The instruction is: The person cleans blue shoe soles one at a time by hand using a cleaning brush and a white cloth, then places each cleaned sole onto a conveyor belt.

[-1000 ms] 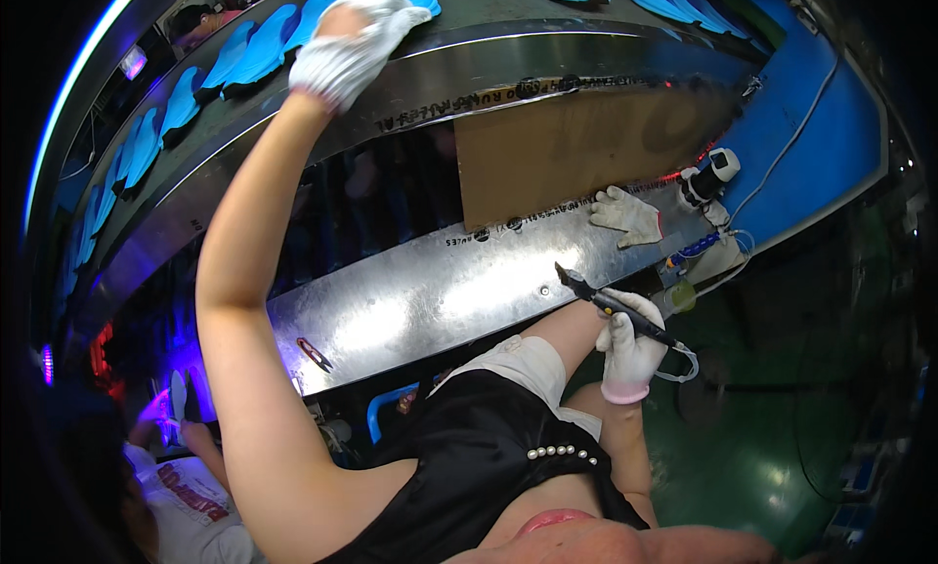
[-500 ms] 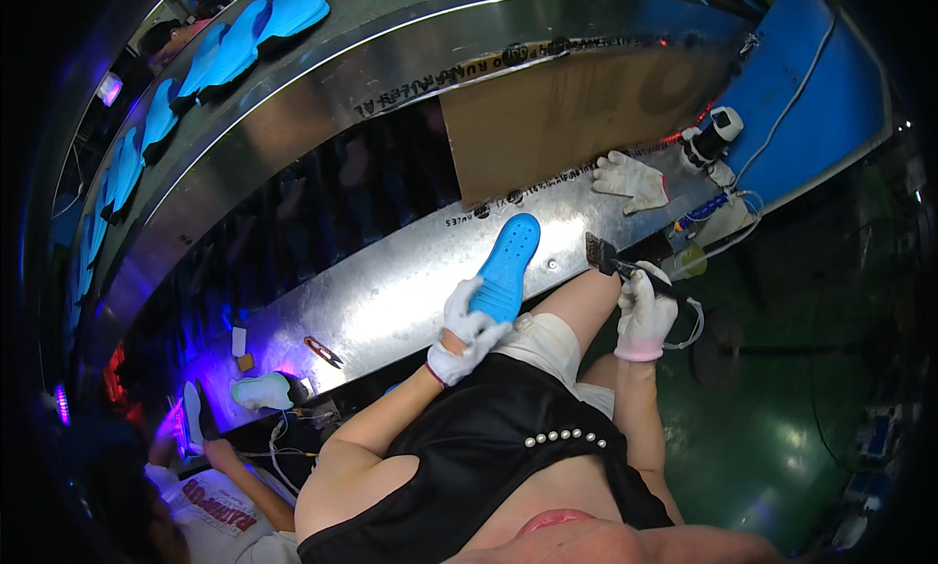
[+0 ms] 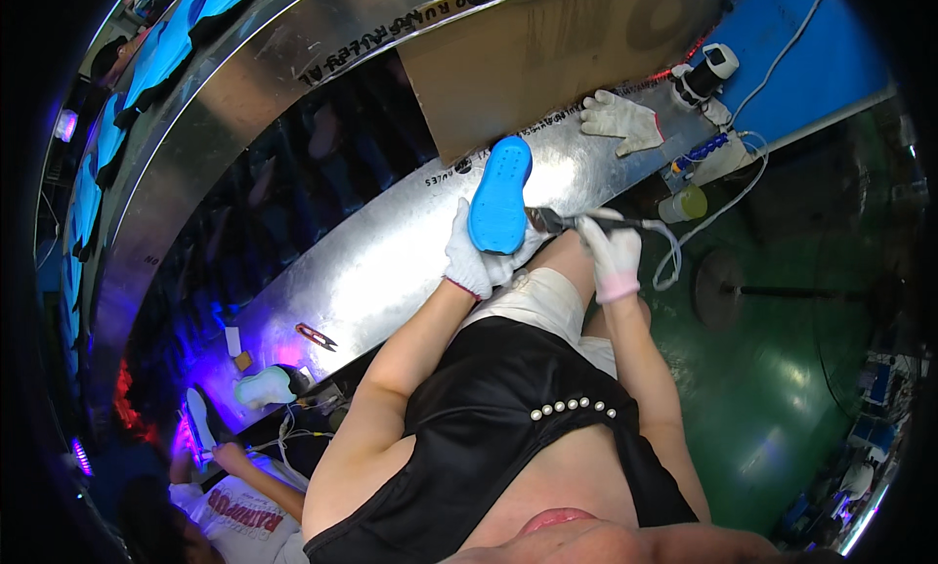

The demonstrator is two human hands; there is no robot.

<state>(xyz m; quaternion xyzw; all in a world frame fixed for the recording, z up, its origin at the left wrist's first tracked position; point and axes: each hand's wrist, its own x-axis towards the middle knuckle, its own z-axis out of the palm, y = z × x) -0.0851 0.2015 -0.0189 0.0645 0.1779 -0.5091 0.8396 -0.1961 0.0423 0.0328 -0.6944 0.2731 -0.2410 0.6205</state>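
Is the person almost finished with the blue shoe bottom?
Not yet, it seems. The blue sole is off the line and held in the gloved left hand. The right hand brings a hand tool to its edge. Many blue soles wait on the conveyor above.

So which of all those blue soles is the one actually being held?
The blue sole over the metal bench, gripped by the gloved left hand. The other blue soles sit in a row on the upper conveyor, untouched.
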